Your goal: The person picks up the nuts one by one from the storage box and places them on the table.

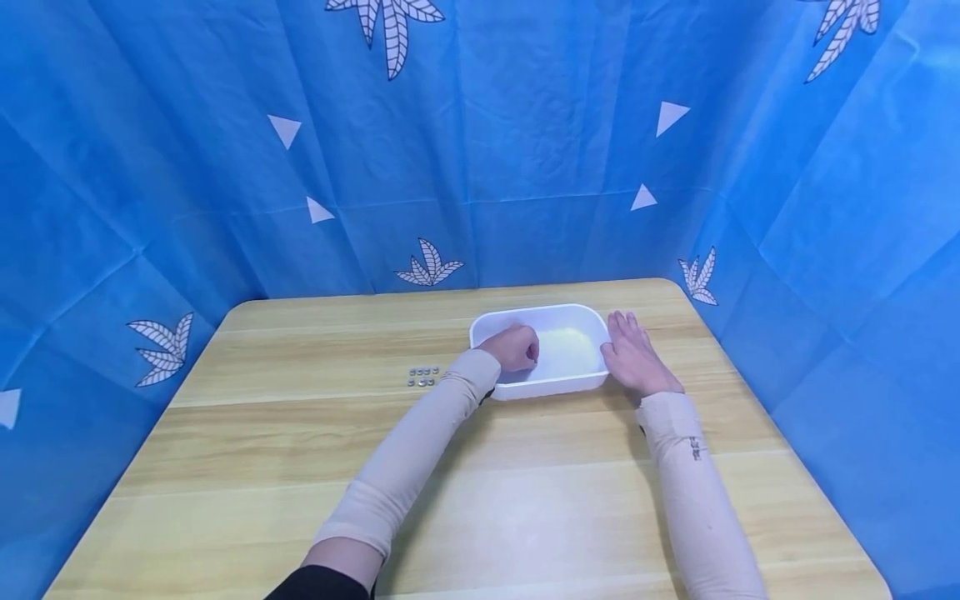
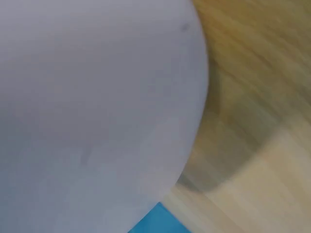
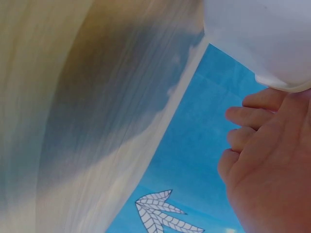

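A white rectangular basin (image 1: 555, 385) sits toward the back of the wooden table. My left hand (image 1: 513, 347) reaches over its left side, fingers curled low inside it; I cannot tell whether they hold something small. At the basin's right end rests my right hand (image 1: 633, 354), fingers extended and thumb at the rim. The right wrist view shows that palm (image 3: 277, 155) beside the basin's outer wall (image 3: 243, 29). In the left wrist view the basin's wall (image 2: 97, 97) fills most of the picture and the hand is out of sight. Several small shiny metal pieces (image 1: 422, 382) lie left of the basin in two short rows.
The light wooden table (image 1: 225, 467) has rounded back corners. Blue curtains (image 1: 480, 150) with white leaf and triangle prints hang behind it and along both sides. Light sleeves (image 1: 408, 458) cover both forearms.
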The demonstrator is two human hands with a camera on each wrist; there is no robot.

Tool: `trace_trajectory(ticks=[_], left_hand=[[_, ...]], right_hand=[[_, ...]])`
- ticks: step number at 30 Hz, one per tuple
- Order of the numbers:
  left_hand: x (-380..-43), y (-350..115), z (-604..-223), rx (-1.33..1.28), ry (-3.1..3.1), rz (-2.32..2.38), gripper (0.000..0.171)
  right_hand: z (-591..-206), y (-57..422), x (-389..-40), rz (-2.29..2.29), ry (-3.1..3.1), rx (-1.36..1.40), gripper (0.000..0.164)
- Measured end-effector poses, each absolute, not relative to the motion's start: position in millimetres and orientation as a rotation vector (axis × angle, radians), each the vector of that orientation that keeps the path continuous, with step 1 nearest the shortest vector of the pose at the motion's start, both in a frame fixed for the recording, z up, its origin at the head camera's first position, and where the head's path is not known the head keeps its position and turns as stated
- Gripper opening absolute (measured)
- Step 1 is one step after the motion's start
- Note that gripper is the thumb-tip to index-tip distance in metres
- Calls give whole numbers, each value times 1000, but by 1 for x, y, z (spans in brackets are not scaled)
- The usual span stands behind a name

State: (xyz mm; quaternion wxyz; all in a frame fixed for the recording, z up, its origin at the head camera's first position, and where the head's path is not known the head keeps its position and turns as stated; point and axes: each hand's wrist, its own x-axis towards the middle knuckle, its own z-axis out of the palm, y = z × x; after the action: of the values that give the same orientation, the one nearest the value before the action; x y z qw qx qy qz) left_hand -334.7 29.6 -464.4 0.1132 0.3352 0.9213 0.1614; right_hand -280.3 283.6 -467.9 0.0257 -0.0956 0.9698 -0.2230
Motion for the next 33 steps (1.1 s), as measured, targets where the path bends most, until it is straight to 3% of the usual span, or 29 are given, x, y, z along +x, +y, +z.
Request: trace_trajectory(ticks=[9, 14, 23, 33], left_hand=[[-327, 37, -461, 1030, 2706, 309, 13], [-325, 41, -462, 1040, 2720, 221, 7], [-322, 36, -461, 941, 2702, 260, 4], [-327, 30, -455, 1008, 2670, 367, 10]], right_hand=[[-471, 283, -279, -669, 3005, -295, 65], [-470, 281, -278, -681, 3003, -288, 64], [-469, 280, -279, -685, 2992, -287, 65], [-467, 281, -280, -680, 2996, -278, 64]])
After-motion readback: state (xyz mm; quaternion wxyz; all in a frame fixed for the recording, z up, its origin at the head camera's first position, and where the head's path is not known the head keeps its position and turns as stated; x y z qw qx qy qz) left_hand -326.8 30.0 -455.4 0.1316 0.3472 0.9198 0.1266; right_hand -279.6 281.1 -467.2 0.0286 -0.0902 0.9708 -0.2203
